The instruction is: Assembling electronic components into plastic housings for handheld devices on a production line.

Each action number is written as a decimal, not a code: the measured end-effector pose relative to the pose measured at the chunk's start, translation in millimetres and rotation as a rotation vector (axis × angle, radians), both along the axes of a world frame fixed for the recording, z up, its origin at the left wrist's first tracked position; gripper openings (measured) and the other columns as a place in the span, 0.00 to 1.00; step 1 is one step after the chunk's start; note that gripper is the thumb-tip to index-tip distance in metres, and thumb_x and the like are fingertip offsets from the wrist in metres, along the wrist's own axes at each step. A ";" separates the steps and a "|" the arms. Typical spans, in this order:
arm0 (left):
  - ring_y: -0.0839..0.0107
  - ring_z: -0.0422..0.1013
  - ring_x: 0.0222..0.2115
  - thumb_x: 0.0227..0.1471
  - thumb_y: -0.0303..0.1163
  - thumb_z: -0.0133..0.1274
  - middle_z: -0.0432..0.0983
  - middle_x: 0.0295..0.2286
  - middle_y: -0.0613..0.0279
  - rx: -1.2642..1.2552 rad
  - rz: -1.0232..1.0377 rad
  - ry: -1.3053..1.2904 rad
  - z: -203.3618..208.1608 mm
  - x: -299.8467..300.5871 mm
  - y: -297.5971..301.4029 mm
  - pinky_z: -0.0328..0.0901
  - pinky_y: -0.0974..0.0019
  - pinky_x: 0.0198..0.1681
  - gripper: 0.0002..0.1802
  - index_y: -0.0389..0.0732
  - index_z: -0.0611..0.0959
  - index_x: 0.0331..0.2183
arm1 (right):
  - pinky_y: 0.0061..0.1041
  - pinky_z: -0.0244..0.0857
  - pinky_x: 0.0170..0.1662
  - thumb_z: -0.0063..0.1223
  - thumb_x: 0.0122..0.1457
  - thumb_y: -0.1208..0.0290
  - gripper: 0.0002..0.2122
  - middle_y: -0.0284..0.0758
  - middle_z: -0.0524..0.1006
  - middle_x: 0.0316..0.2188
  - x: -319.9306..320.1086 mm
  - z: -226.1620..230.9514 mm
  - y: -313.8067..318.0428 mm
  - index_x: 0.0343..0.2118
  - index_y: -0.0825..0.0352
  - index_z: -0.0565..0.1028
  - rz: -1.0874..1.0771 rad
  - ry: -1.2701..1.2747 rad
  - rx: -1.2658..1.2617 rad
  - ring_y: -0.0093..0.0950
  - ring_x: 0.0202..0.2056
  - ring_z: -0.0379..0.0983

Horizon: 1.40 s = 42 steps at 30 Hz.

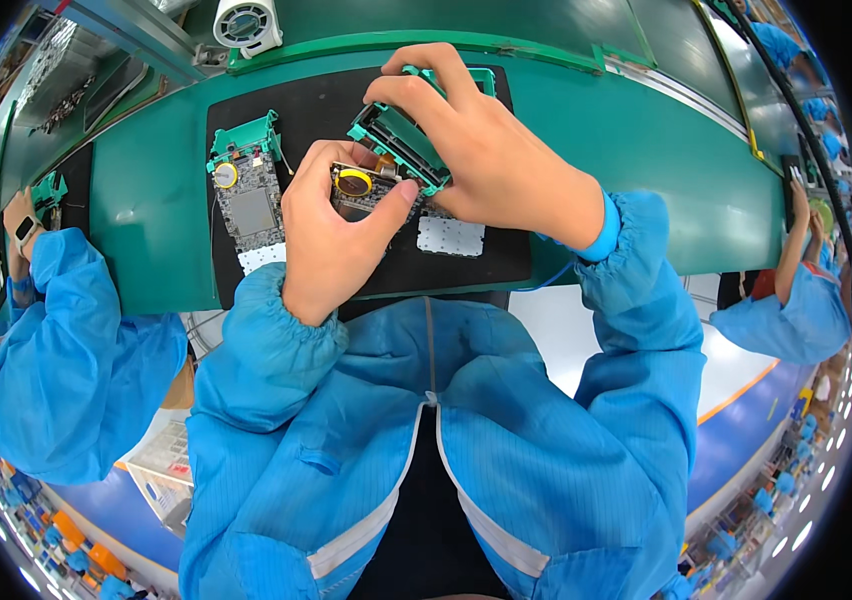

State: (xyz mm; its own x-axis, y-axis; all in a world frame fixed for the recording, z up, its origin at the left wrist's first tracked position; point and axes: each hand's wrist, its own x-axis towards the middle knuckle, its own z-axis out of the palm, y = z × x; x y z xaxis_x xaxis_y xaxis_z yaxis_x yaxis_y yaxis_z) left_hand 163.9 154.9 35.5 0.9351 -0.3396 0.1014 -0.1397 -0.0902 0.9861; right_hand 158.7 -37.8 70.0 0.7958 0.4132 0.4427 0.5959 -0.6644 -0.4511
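Note:
My left hand [331, 225] is closed around the edge of a small circuit board [358, 207], with thumb and fingers on either side. A round part with a yellow rim [354, 182] shows on that board. In my right hand [491, 150] is a green plastic frame [404, 138] with a dark inside, tilted against the board's upper edge. Fingers hide where the two meet. To the left lies a second circuit board [254, 205] with a green plastic bracket [246, 137] at its far end. A white perforated plate [451, 236] shows below my right hand.
A black mat [321, 110] covers the middle of the green table [636, 130]. A white round device [248, 25] stands at the back. Co-workers in blue sleeves [66, 340] sit at the left and at the right [796, 315]. A blue cord [546, 282] hangs near my right sleeve.

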 end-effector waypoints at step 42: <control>0.55 0.68 0.52 0.41 0.18 0.55 0.74 0.44 0.60 0.630 0.216 -0.764 -46.7 7.9 -19.2 0.59 0.53 0.53 0.12 0.42 0.81 0.32 | 0.42 0.68 0.52 0.63 0.38 0.88 0.41 0.42 0.63 0.59 38.7 -14.8 -57.1 0.60 0.51 0.66 -0.085 0.309 -0.752 0.46 0.55 0.67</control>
State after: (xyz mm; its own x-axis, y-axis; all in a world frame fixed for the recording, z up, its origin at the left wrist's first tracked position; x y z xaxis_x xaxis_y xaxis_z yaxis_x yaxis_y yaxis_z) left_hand 171.8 135.8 -11.2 0.7426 -0.3693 0.5588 -0.6325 -0.6609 0.4038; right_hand 197.4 -95.0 55.2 0.8787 0.4450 -0.1729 0.4514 -0.8923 -0.0023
